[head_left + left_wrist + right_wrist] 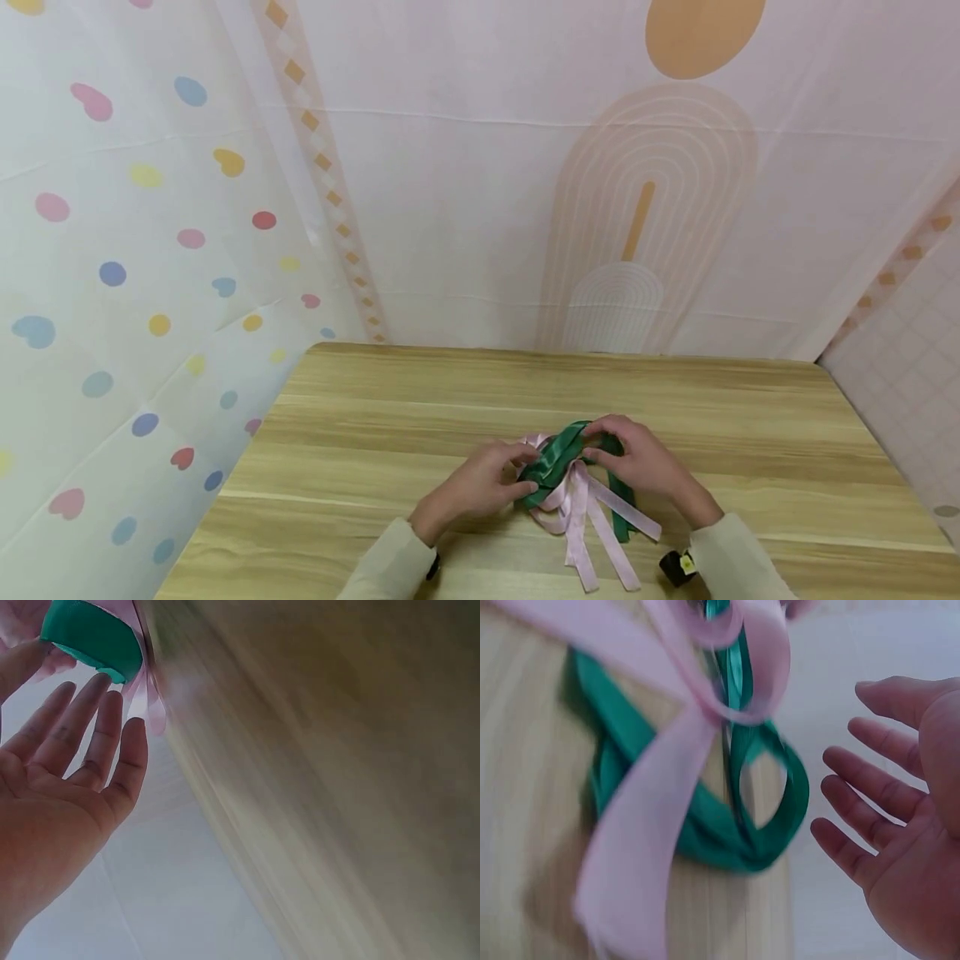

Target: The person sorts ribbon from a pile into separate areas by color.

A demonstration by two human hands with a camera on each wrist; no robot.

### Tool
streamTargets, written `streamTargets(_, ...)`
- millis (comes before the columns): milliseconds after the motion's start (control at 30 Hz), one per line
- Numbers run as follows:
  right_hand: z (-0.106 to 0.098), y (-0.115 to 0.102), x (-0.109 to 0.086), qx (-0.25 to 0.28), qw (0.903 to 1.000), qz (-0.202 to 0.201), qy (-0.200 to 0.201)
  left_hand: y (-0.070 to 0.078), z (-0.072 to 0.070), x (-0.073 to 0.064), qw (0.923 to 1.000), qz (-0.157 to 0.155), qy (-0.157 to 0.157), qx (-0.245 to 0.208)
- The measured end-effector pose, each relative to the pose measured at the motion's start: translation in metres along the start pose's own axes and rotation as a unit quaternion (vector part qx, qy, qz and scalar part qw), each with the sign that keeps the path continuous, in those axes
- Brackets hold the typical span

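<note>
A bundle of glossy green ribbon (557,457) lies near the front of the table, together with pink ribbon (579,508) tied in loops and a bow. Several pink tails fan out toward the front. My left hand (491,477) pinches the left end of the green ribbon (97,641), its thumb on one side and fingertips on the other. At the right end is my right hand (641,457), which overlaps the ribbon in the head view. In the right wrist view, the right hand (907,802) has loosely bent, spread fingers, apart from the green loop (780,817).
The wood-grain table (360,417) ends at a patterned curtain (465,225) behind it. Another curtain with coloured dots and hearts (150,333) hangs along the left. A dark strap with a yellow tag (678,567) sits by the right wrist.
</note>
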State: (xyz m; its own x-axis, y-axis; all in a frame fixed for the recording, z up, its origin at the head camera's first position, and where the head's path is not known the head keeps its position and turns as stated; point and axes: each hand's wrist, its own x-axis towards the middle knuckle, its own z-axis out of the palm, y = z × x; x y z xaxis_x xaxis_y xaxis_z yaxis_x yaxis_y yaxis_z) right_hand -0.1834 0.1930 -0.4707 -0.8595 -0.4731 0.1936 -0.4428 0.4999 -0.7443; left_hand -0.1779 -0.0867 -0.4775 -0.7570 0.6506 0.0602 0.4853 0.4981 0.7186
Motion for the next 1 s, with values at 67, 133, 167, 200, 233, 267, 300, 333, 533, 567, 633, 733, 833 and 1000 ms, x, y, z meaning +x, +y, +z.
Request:
streamTargets(67,0.004,-0.005,0.002,0.014,0.9997,0.003,-0.018,0.001,0.001,0.001,1.0000,0.003,-0.003,-0.007)
streamTargets(133,0.009,-0.009,0.003,0.031,0.9989,0.003,-0.035,0.001,0.003,0.001,0.9999,0.003,-0.004,-0.014)
streamTargets(167,0.011,-0.011,0.004,0.040,0.9982,0.002,-0.044,0.002,0.003,0.002,0.9998,0.003,-0.003,-0.018)
streamTargets(200,0.014,-0.013,0.005,0.048,0.9975,0.000,-0.051,0.002,0.004,0.002,0.9998,0.003,-0.002,-0.021)
streamTargets(233,0.017,-0.014,0.006,0.048,0.9972,-0.008,-0.056,0.002,0.004,0.003,0.9997,0.001,-0.001,-0.023)
streamTargets(267,0.019,-0.014,0.007,0.053,0.9965,-0.017,-0.063,0.003,0.004,0.003,0.9997,-0.004,0.000,-0.025)
streamTargets(300,0.021,-0.015,0.008,0.055,0.9957,-0.027,-0.069,0.003,0.004,0.003,0.9997,-0.006,0.001,-0.025)
streamTargets(333,0.024,-0.015,0.008,0.058,0.9950,-0.033,-0.075,0.003,0.005,0.004,0.9996,-0.009,0.002,-0.026)
streamTargets(533,0.033,-0.015,0.013,0.062,0.9913,-0.061,-0.098,0.004,0.007,0.005,0.9994,-0.017,-0.003,-0.028)
streamTargets(567,0.035,-0.015,0.013,0.068,0.9908,-0.057,-0.102,0.004,0.007,0.006,0.9994,-0.017,-0.004,-0.030)
streamTargets(633,0.037,-0.016,0.013,0.077,0.9898,-0.051,-0.109,0.004,0.008,0.006,0.9994,-0.013,-0.004,-0.033)
streamTargets(733,0.040,-0.016,0.013,0.072,0.9902,-0.039,-0.113,0.004,0.008,0.007,0.9994,-0.007,-0.003,-0.033)
streamTargets(833,0.041,-0.018,0.014,0.060,0.9912,-0.025,-0.115,0.005,0.008,0.007,0.9994,-0.001,0.002,-0.033)
streamTargets(1000,0.043,-0.020,0.013,0.049,0.9917,-0.009,-0.119,0.006,0.010,0.008,0.9994,-0.005,0.004,-0.035)
